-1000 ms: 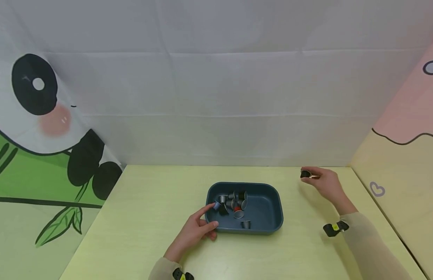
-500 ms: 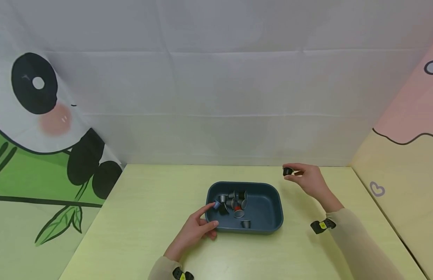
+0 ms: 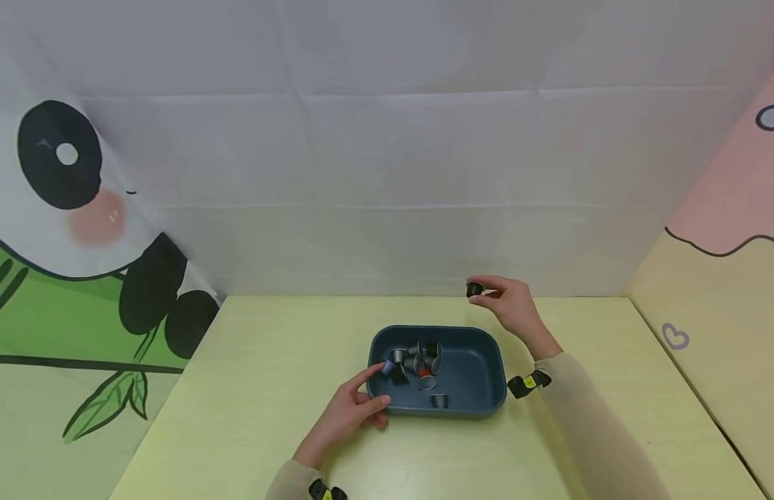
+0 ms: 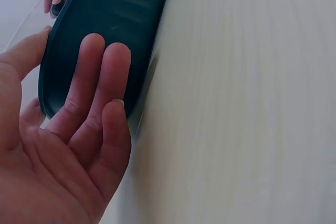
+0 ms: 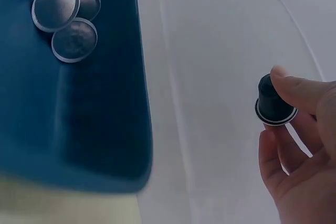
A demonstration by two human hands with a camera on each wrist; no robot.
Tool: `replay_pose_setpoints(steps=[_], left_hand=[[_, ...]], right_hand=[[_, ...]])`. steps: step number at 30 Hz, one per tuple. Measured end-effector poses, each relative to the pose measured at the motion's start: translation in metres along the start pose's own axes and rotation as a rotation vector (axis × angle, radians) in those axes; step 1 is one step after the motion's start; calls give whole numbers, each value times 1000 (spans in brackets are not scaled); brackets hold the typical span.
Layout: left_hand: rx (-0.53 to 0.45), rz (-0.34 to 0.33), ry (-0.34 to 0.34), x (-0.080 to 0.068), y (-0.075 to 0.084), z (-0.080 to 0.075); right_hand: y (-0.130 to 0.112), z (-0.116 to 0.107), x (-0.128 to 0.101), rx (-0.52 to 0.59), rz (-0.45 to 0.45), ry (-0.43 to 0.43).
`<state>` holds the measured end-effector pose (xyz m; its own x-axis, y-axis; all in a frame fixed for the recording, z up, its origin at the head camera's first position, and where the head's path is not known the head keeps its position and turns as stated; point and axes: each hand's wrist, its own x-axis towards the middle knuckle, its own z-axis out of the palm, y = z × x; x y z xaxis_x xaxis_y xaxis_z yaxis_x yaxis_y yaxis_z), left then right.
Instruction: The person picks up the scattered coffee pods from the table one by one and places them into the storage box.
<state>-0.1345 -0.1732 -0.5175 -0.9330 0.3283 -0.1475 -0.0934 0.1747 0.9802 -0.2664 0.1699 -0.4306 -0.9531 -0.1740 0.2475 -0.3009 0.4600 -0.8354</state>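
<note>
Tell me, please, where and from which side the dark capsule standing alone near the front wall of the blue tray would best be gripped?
Probably from straight above, pinching its tapered side walls. That lone capsule stands apart from the heap but close to the tray's front wall, so a sideways approach looks blocked. Fingers should close across it left to right, where the tray floor is bare.

Beige sleeves (image 3: pixel 587 417), black-and-yellow wrist bands (image 3: pixel 528 382)
</note>
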Motion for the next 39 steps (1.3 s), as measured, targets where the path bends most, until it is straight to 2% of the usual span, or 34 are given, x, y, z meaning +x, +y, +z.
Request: replay_pose_setpoints(steps=[10,16,20,29,39], left_hand=[[-28,-11,2,0,-3,0],[-17,-17,9,1,-4,1],[-28,-9,9,0,-4,1],[-32,4,5,-2,1,2],[-20,-4,5,1,-3,2]], right_hand=[[20,33,9,351,13,-11],[30,45,11,475,16,-48],[33,54,9,492,17,-110],[30,70,6,443,-32,-338],[22,80,4,361,-98,-696]])
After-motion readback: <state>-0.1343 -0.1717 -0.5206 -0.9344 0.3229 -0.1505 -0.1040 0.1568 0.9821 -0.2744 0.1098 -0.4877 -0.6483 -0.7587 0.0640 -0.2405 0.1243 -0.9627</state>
